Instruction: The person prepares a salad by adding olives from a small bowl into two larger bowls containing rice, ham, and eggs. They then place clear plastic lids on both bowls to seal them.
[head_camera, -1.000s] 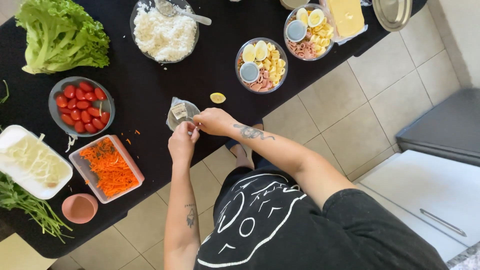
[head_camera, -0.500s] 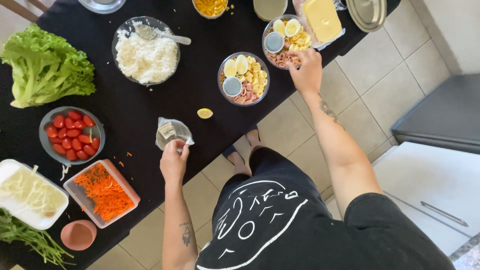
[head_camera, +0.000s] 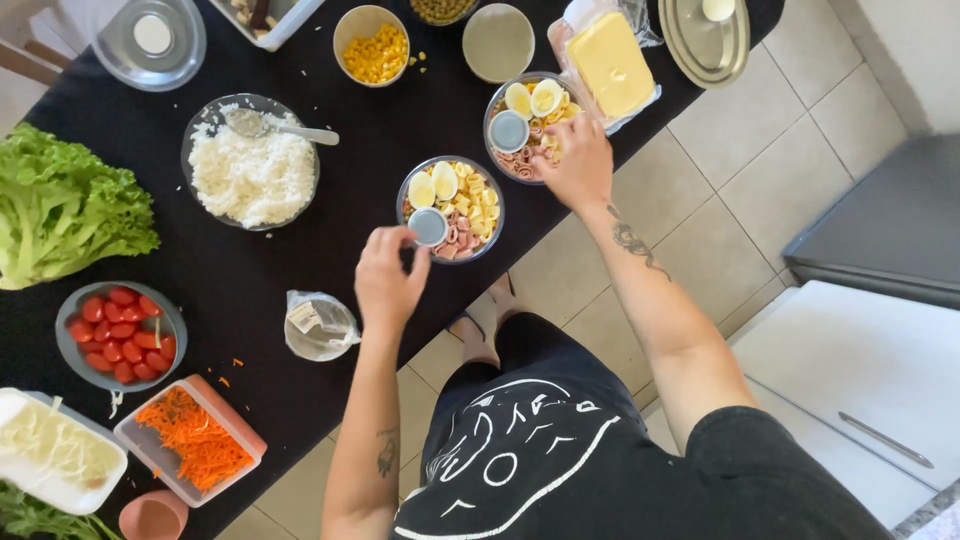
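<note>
Left hand (head_camera: 388, 280) hovered at the near rim of the nearer salad bowl (head_camera: 451, 208); fingers (head_camera: 400, 240) curled loosely, tips just short of the small round lidded cup (head_camera: 428, 226) sitting in that bowl, pinching nothing that could be seen. Right hand (head_camera: 578, 160) lay on the near-right rim of the farther salad bowl (head_camera: 528, 122), fingers (head_camera: 556, 150) bent over the edge and touching it; whether they gripped the rim could not be told.

Judgement: handling both bowls well would mean gripping the rims rather than the filling, keeping each bowl level so the egg halves stay seated, and lifting the little cup straight up.

Counts:
- Two filled salad bowls, each with two egg halves showing and one small cup.
- One bowl of white rice (head_camera: 251, 172) with one spoon, beyond the left fingertips.
- One bowl of corn (head_camera: 373, 48), one block of yellow cheese (head_camera: 610, 62) just beyond the right fingers.
- One crumpled clear bag (head_camera: 318, 325), just left of the left wrist.
- One head of lettuce (head_camera: 62, 205), one bowl of cherry tomatoes (head_camera: 120, 335), one tray of grated carrot (head_camera: 192, 445), all well left on the black table (head_camera: 330, 270).
</note>
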